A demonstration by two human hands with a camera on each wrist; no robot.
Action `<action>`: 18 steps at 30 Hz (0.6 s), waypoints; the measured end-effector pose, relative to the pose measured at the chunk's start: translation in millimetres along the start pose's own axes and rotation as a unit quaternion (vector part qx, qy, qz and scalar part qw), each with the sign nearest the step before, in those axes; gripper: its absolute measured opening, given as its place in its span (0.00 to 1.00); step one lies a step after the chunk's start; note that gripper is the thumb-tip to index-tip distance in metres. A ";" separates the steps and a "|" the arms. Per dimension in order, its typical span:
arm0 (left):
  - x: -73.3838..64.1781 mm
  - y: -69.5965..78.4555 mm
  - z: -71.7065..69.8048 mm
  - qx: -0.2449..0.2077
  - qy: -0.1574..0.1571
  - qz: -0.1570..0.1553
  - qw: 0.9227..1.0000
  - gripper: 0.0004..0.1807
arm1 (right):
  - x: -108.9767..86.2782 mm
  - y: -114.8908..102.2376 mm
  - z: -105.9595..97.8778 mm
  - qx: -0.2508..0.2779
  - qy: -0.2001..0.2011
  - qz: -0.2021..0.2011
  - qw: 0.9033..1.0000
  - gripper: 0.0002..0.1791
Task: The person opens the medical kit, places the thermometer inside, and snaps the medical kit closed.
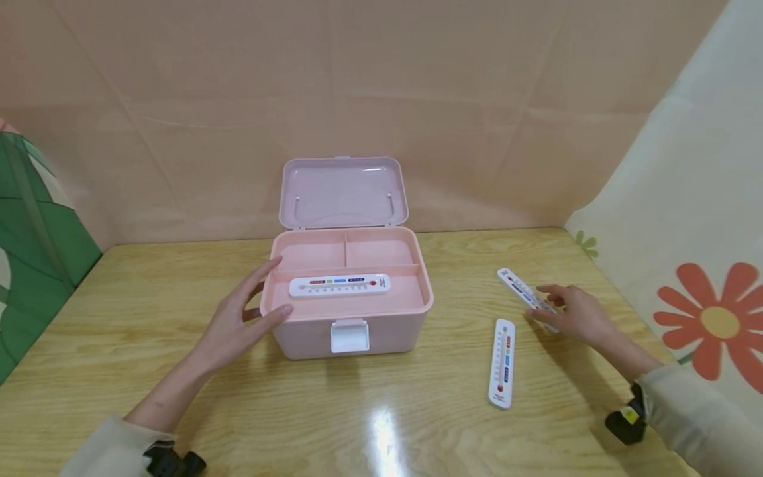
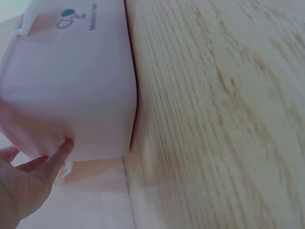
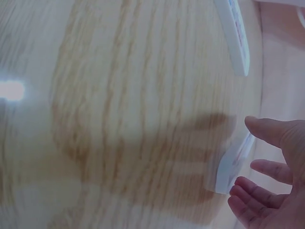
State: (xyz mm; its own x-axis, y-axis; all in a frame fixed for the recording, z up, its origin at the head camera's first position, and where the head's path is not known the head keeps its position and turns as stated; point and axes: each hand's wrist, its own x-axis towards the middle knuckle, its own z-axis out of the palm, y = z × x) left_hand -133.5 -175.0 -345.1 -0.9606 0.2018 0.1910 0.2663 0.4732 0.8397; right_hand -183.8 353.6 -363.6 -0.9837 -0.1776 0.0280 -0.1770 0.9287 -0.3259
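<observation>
From here I can see the person's left hand (image 1: pixel 232 328) at the left side of a pale pink, rectangular plastic box (image 1: pixel 310 339), touching it with fingers parted and loosely bent. The box's pink lid (image 1: pixel 344 192) stands raised at the back. A slim white plastic thermometer (image 1: pixel 340 286) lies crosswise in the wide front compartment. Over to the right, the right hand (image 1: pixel 575 315) is at a second slim white thermometer (image 1: pixel 517 286) lying aslant on the light wood-grained desk (image 1: pixel 250 417), thumb and fingers apart around it; whether they touch it, I can't tell. Nearer the person lies a third white thermometer (image 1: pixel 502 364).
</observation>
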 end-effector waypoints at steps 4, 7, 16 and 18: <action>0.0 -0.2 -0.2 0.000 0.001 0.001 1.000 0.39 | 1.1 1.7 3.0 0.000 0.005 -0.004 1.000 0.34; 0.0 -0.4 -0.2 0.000 0.002 0.003 1.000 0.39 | 2.0 1.9 5.6 0.011 0.004 -0.003 1.000 0.33; 0.2 -0.9 0.1 -0.003 0.003 0.005 1.000 0.39 | 2.5 2.9 11.3 0.007 0.005 0.027 1.000 0.36; 0.1 -1.2 0.0 -0.005 0.004 0.007 1.000 0.39 | 2.7 4.0 12.2 0.012 0.008 0.025 1.000 0.35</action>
State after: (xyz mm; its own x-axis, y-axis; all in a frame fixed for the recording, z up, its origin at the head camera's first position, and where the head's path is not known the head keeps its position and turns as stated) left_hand -133.8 -175.5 -346.1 -0.9577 0.2008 0.2061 0.2780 0.4614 0.8425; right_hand -186.8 352.9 -376.4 -0.9916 -0.1262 0.0270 -0.1277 0.9282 -0.3494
